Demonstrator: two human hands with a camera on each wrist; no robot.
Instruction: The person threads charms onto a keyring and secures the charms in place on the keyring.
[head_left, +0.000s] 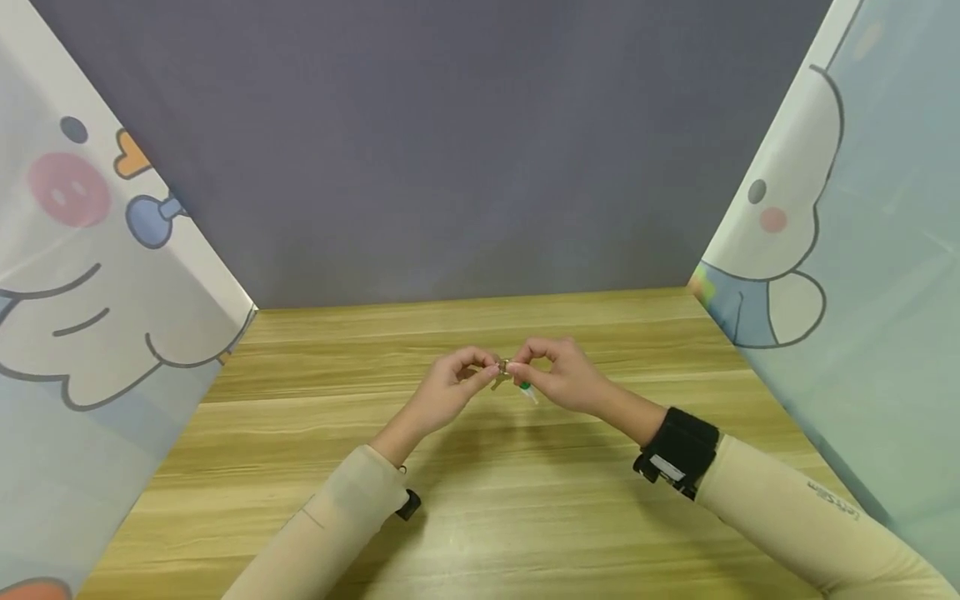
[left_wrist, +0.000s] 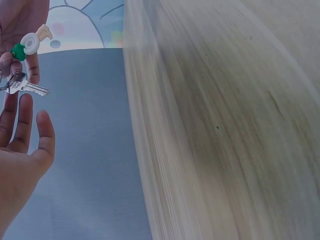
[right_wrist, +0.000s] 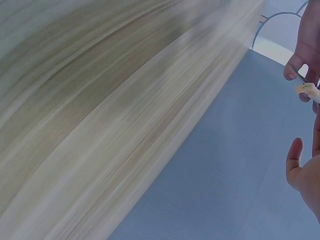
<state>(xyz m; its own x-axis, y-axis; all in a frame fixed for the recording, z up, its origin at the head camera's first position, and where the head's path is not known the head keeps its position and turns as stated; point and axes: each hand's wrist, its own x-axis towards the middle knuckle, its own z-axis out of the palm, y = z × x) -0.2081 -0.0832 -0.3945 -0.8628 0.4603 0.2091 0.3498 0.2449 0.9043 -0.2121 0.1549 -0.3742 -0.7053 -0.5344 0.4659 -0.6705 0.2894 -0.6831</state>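
Observation:
Over the middle of the table, my left hand (head_left: 450,387) and my right hand (head_left: 562,375) meet fingertip to fingertip. Between them they pinch a small metal key ring (head_left: 504,367), one hand on each side. A silver key (left_wrist: 31,87) with a toothed blade hangs from the ring, nearest my left fingers. On the right hand's side dangles a small charm (left_wrist: 31,44) with green, white and peach parts. Only part of the charm (right_wrist: 308,90) shows in the right wrist view, at the right edge. The ring itself is mostly covered by fingertips.
Under the hands lies a wood-grain table (head_left: 360,467). A plain grey panel (head_left: 465,150) rises at its back edge, and cartoon-printed sheets (head_left: 97,250) flank both sides. A black strap (head_left: 678,450) wraps the right wrist.

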